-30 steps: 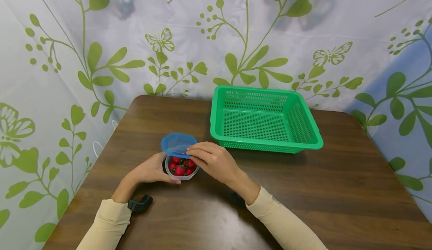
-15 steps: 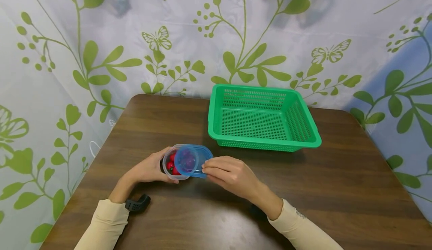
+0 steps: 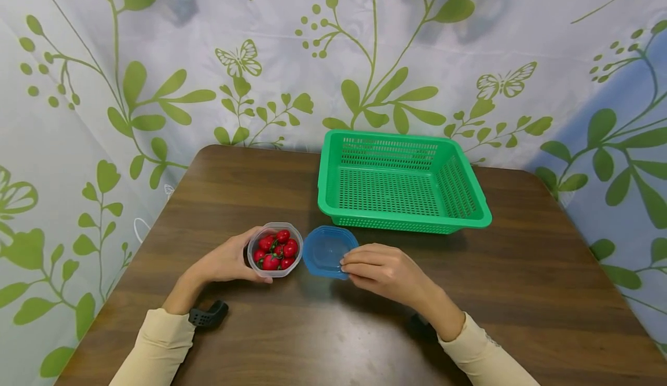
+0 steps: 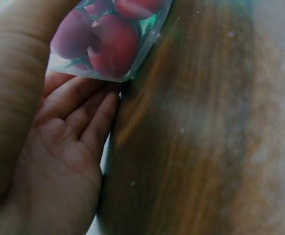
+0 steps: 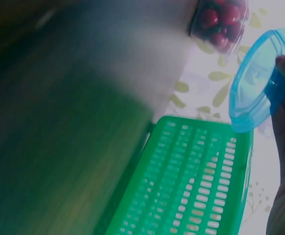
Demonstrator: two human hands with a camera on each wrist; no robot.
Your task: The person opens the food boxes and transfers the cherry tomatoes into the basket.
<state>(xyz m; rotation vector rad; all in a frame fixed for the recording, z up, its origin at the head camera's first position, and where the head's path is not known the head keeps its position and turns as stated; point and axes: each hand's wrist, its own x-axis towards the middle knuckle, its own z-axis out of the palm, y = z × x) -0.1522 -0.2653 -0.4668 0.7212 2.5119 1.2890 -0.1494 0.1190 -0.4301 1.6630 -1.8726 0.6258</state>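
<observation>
My left hand (image 3: pixel 231 258) grips a clear plastic food container (image 3: pixel 295 235) from its left side, thumb toward the front. Inside it lie several small red tomato-like fruits (image 3: pixel 270 262) with green stems, also visible through the wall in the left wrist view. The container's top is uncovered. Just to its right, my right hand (image 3: pixel 391 270) pinches the blue translucent lid (image 3: pixel 325 247) by its right edge. In the right wrist view the lid (image 5: pixel 252 81) is tilted, with thumb and fingers at its rim.
A green perforated plastic basket (image 3: pixel 391 192) stands at the back of the brown wooden table (image 3: pixel 260 339), behind and right of the lid. Behind the table hangs a light cloth (image 3: pixel 292 21) printed with green leaves and butterflies. Dark straps (image 3: pixel 208 315) show at the wrists.
The right hand has carried the blue lid from above the container across to its right, so the red fruits are now fully exposed. The left hand keeps its hold on the container.
</observation>
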